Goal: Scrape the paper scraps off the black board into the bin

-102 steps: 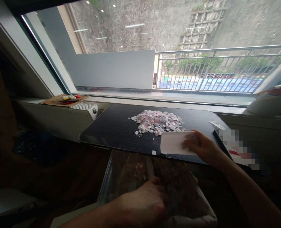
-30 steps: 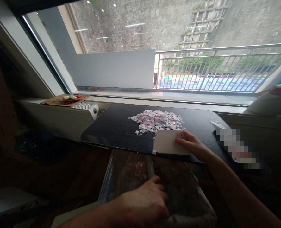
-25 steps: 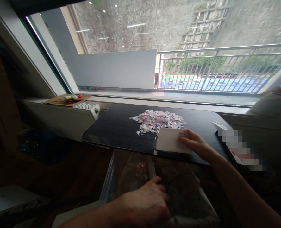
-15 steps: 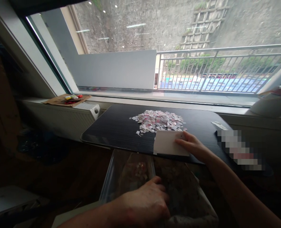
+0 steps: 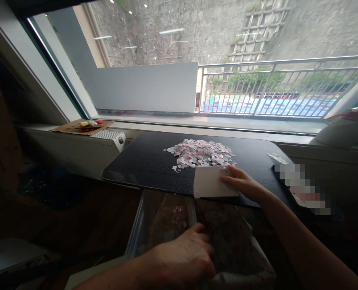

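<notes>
In my right hand (image 5: 242, 183) is a flat white card (image 5: 209, 182), pinched at its right side, at the front edge of the dark table (image 5: 136, 165). Right behind the card lies a heap of small white and pinkish paper squares (image 5: 200, 153). My left hand (image 5: 192, 249) is below the table, fingers curled, over the right side of a clear plastic bin (image 5: 136, 225); its fingertips are hidden. A few paper pieces (image 5: 179, 215) lie in that bin. Right of it stands a dark open container (image 5: 242, 245) with a pale rim.
A phone-like dark object (image 5: 296, 197), partly pixelated, lies at the table's right edge near a clear plastic strip (image 5: 277, 158). Small tools (image 5: 90, 124) rest on brown cardboard (image 5: 65, 127) above a radiator (image 5: 76, 145). A window stands behind the table.
The view has shifted slightly. My right hand stays on the card at the table's front edge, with only slight movement. My left hand holds the same curled pose.
</notes>
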A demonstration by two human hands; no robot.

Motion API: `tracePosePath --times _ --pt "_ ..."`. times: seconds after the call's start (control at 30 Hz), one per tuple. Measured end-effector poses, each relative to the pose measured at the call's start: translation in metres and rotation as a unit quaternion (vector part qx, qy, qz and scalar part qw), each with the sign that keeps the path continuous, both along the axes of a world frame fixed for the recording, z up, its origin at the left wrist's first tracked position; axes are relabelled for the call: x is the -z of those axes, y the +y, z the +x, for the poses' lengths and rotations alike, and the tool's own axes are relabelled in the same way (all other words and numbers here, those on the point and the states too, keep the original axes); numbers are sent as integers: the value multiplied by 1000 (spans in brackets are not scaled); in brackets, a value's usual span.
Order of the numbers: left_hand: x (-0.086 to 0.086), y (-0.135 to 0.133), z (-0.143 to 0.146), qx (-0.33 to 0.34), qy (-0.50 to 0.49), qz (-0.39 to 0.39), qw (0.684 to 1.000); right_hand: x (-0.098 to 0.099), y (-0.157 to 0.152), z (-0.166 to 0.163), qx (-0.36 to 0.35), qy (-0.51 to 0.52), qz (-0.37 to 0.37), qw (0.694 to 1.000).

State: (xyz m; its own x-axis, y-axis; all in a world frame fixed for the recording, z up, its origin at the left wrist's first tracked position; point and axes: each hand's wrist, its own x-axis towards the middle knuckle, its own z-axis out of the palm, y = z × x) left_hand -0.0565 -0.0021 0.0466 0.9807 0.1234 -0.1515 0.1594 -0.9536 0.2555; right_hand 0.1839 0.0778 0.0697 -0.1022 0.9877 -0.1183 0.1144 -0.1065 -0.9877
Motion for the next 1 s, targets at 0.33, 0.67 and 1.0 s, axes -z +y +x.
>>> tracePosePath --times 0.33,0.67,1.0 --pt "2 -1 2 8 -13 18 1000 -18 -40 24 9 -196 118 973" --pt "14 -6 22 50 -27 46 997 -9 -35 16 131 -100 134 977" --pt "2 -3 52 113 -17 30 993 -9 -60 50 79 -180 96 976"
